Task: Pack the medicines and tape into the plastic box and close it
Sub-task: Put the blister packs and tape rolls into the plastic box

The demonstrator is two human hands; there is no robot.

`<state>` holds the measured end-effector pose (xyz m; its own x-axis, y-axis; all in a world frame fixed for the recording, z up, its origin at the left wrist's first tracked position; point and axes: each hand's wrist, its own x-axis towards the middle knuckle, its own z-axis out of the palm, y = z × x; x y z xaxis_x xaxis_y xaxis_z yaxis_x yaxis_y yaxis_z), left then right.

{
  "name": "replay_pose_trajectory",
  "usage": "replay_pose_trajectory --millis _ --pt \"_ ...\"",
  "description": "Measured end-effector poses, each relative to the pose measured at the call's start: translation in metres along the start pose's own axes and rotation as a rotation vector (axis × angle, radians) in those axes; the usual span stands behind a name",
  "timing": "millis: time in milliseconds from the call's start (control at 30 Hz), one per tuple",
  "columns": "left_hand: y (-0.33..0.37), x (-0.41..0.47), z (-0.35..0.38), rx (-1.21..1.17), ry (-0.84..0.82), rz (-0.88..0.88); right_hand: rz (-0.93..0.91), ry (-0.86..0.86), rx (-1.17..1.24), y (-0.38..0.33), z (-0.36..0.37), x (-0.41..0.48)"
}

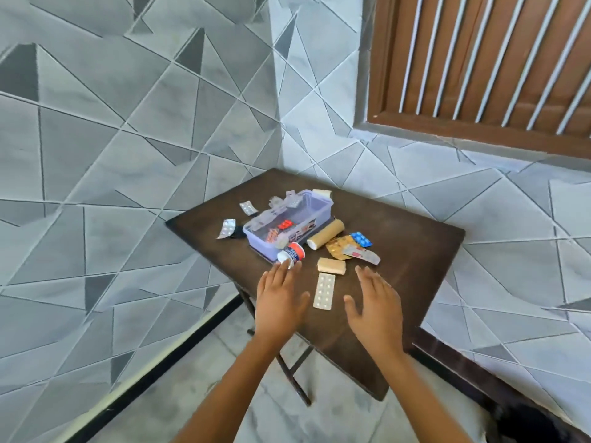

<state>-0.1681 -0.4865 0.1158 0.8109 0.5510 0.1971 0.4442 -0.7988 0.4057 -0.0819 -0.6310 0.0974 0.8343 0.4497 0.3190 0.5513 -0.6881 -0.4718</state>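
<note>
Both hands hover flat over the table's near edge, fingers spread and empty: left hand, right hand. Between them a white pill strip lies with its long axis running near to far. Beyond it: a short tape roll, a tipped jar, a long roll lying diagonally, and the open plastic box lengthwise toward the far corner.
</note>
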Motion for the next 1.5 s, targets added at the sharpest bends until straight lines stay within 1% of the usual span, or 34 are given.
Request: replay_pose_trajectory --millis 167,300,500,567,633,767,900,1000,1067,1200,1333,1433,1500 --pt "-0.059 0.032 -0.018 -0.016 0.003 0.019 -0.048 0.031 -0.039 -0.047 0.039 0.024" --pt "-0.087 0.063 -0.018 -0.086 0.033 0.043 -0.045 -0.001 -0.045 -0.066 0.068 0.044" --pt "-0.119 0.132 0.007 -0.069 -0.025 0.099 0.081 -0.01 -0.035 -0.073 0.113 0.088" --pt "-0.124 0.151 0.015 -0.059 -0.067 0.122 0.123 -0.022 -0.035 -0.068 0.126 0.099" --pt "-0.127 0.174 0.022 -0.069 -0.131 0.171 0.205 -0.029 -0.032 -0.065 0.138 0.112" --pt "-0.122 0.217 0.037 0.014 -0.252 0.328 0.314 -0.012 -0.02 -0.061 0.157 0.13" --pt "-0.115 0.245 0.053 0.118 -0.496 0.491 0.417 0.038 -0.055 -0.051 0.168 0.137" --pt "-0.113 0.264 0.065 0.231 -0.624 0.652 0.5 -0.034 -0.115 -0.04 0.172 0.146" --pt "-0.115 0.271 0.071 0.267 -0.649 0.729 0.564 -0.096 -0.161 -0.034 0.174 0.15" --pt "-0.118 0.288 0.085 0.31 -0.7 0.874 0.721 -0.089 -0.207 -0.036 0.181 0.159" --pt "-0.122 0.3 0.092 0.352 -0.741 0.986 0.854 -0.138 -0.232 -0.039 0.19 0.166" --pt "-0.121 0.305 0.093 0.416 -0.729 1.081 0.929 -0.163 -0.207 -0.041 0.196 0.17" --pt "-0.119 0.307 0.095 0.459 -0.714 1.156 0.952 -0.15 -0.195 -0.04 0.199 0.173"
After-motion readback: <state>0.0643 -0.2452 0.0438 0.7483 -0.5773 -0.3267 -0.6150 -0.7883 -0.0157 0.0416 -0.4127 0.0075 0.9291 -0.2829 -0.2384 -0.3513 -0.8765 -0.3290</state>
